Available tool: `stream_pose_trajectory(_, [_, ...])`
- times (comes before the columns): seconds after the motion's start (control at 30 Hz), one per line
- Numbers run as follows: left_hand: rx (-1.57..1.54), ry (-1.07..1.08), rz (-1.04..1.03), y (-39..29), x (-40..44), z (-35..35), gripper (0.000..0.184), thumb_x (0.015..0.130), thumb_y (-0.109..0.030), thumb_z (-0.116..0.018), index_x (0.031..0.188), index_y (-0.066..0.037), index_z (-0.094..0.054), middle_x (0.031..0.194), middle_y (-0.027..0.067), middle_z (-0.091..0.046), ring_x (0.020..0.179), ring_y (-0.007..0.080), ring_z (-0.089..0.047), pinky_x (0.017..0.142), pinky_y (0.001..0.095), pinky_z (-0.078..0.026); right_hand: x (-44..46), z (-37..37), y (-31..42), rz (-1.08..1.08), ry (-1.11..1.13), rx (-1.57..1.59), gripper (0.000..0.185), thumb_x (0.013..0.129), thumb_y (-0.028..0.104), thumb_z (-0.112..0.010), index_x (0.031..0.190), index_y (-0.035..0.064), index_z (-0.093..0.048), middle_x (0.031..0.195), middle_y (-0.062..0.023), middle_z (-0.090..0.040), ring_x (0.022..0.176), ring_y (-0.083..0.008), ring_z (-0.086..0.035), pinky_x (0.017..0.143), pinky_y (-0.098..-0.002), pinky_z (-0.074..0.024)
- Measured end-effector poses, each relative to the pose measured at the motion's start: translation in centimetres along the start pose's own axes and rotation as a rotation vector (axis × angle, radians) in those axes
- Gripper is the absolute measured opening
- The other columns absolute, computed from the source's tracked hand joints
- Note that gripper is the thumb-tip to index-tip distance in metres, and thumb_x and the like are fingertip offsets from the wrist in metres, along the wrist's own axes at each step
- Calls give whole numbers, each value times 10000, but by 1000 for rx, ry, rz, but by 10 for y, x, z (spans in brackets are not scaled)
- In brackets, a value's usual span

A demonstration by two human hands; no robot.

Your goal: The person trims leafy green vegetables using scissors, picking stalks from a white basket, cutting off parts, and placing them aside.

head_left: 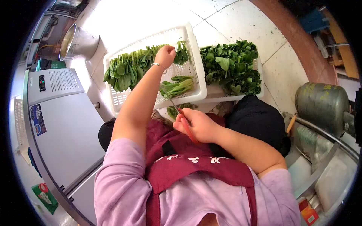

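Note:
My right hand (196,124) is closed round the red handle of a pair of scissors (184,121), whose metal blades point up and left toward the near rim of a white basket (200,64). My left hand (165,56), with a bracelet at the wrist, is curled into a fist over the basket's far side, among a row of leafy greens (128,69). Whatever is inside the fist is hidden. More leafy greens (182,53) lie just right of the hand. A small bunch of greens (177,86) lies nearer me in the basket.
A second white tray (226,98) heaped with loose leafy greens (235,67) stands to the right. A metal pot (81,41) is at the far left, a white chest appliance (68,132) on the left. A gas cylinder (322,101) lies at right. Pale tiles (226,19) cover the floor.

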State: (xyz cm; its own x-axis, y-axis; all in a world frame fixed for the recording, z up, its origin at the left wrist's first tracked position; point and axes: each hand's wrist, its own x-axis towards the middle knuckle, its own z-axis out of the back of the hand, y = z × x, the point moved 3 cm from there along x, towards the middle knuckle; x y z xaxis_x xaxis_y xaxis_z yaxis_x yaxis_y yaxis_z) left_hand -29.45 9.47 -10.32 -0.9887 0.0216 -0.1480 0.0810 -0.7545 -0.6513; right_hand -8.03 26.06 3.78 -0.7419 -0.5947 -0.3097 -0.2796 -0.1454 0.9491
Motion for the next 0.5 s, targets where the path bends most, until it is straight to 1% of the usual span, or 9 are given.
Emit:
stream_pose_trajectory(0.03, [4, 6, 8, 2, -8, 0, 289, 822, -212, -539, 996, -3, -637, 968, 162, -655, 899, 277, -628, 805, 348, -484, 0, 0, -2, -5, 4, 8, 380, 850, 378, -607, 887, 6, -537, 773, -186, -594, 711, -315, -576, 671, -373, -446])
stream_pose_trajectory(0.1, [64, 245, -65, 7, -31, -6, 257, 819, -216, -562, 991, -46, -650, 950, 138, -662, 874, 267, -632, 770, 345, -493, -1, -5, -7, -19, 28, -30, 384, 845, 384, -611, 887, 8, -541, 784, -189, -599, 733, -333, -588, 669, -384, -448])
stream_pose_trajectory(0.13, [111, 316, -104, 11, -41, -11, 255, 825, -239, -600, 1000, -61, -652, 916, 120, -668, 828, 228, -637, 751, 315, -500, -3, -6, -3, 11, 10, -32, 393, 838, 388, -617, 884, 5, -542, 795, -199, -601, 753, -348, -594, 669, -395, -449])
stream_pose_trajectory(0.17, [183, 390, -124, 18, -45, -22, 262, 803, -239, -617, 995, -65, -654, 923, 122, -665, 847, 254, -634, 772, 333, -498, -3, -8, -3, 9, 13, -30, 393, 838, 388, -617, 884, 5, -542, 795, -199, -601, 753, -348, -594, 669, -395, -449])
stream_pose_trajectory(0.23, [346, 375, -394, 22, -58, -34, 271, 778, -237, -626, 1003, -90, -656, 927, 115, -662, 884, 278, -622, 796, 362, -493, -1, -10, -3, 74, 1, -82, 407, 837, 397, -615, 885, 0, -540, 794, -205, -599, 760, -353, -594, 673, -398, -450])
stream_pose_trajectory(0.3, [388, 415, -374, 22, -62, -45, 267, 761, -228, -623, 999, -112, -657, 933, 107, -659, 912, 298, -606, 813, 385, -485, 0, -12, -6, 54, 8, -91, 409, 839, 399, -613, 885, -2, -540, 796, -208, -600, 765, -357, -594, 676, -398, -451])
stream_pose_trajectory(0.37, [556, 471, -310, 20, -65, -52, 253, 762, -217, -617, 985, -105, -653, 931, 109, -656, 905, 308, -601, 802, 388, -485, 1, -11, -6, 31, 13, -101, 411, 842, 400, -610, 885, -3, -540, 798, -210, -600, 771, -361, -594, 678, -398, -451])
stream_pose_trajectory(0.43, [526, 467, -272, 17, -66, -50, 229, 759, -204, -615, 955, -93, -652, 947, 120, -652, 890, 331, -596, 804, 391, -483, 1, -11, -3, -35, 45, -153, 414, 849, 401, -600, 900, -5, -541, 800, -216, -601, 770, -361, -594, 678, -399, -450])
stream_pose_trajectory(0.5, [379, 385, -249, 13, -65, -38, 201, 771, -192, -616, 932, -76, -642, 920, 127, -651, 876, 274, -613, 784, 365, -487, 1, -11, -8, -19, 7, -142, 422, 851, 407, -595, 900, -9, -546, 804, -212, -605, 771, -358, -595, 684, -397, -450])
